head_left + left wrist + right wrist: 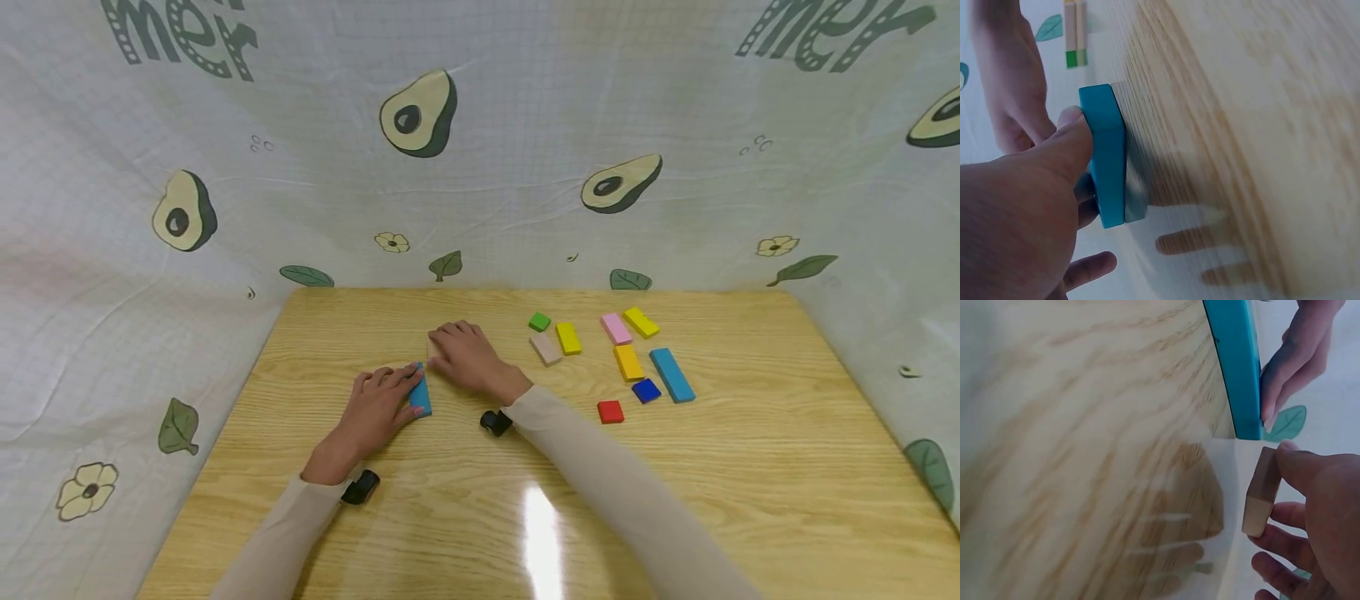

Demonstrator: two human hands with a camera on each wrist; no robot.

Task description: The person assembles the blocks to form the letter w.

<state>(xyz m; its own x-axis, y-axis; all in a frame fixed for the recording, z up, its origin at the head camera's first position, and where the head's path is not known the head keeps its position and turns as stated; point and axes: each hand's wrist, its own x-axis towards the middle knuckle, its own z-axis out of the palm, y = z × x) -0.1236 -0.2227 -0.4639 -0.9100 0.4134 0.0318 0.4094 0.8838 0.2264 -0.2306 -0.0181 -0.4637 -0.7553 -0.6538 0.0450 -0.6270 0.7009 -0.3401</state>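
Thumb and fingers of my left hand (pixel 377 410) grip a long blue block (pixel 1109 156) that lies on the wooden table, left of the middle. Just beyond it, my right hand (pixel 471 360) pinches a small beige block (pixel 1262 490) between thumb and fingers. In the head view that beige block is mostly hidden under the right hand. In the right wrist view it is close to the near end of the blue block, with a small gap between them.
To the right lie a green block (pixel 539 322), a pale pinkish block (pixel 546 349), a yellow block (pixel 568 338), a pink block (pixel 617 329), an orange block (pixel 628 363), a dark blue block (pixel 647 391), a red block (pixel 611 412) and another long blue block (pixel 672 375). A patterned cloth (pixel 510 200) hangs behind the table.
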